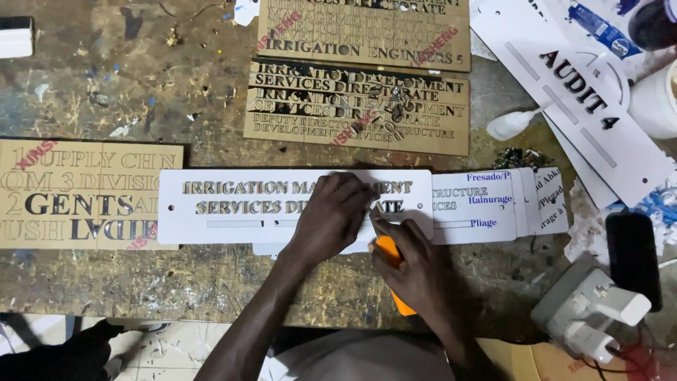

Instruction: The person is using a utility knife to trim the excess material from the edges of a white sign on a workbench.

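The left hand lies flat on the white sign near the desk's front edge. The right hand grips an orange knife. This looks like the letter-picking step. The tip must go slowly.

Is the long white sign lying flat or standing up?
Lying flat. The white sign rests face up on the workbench, with the left hand pressed on top of it.
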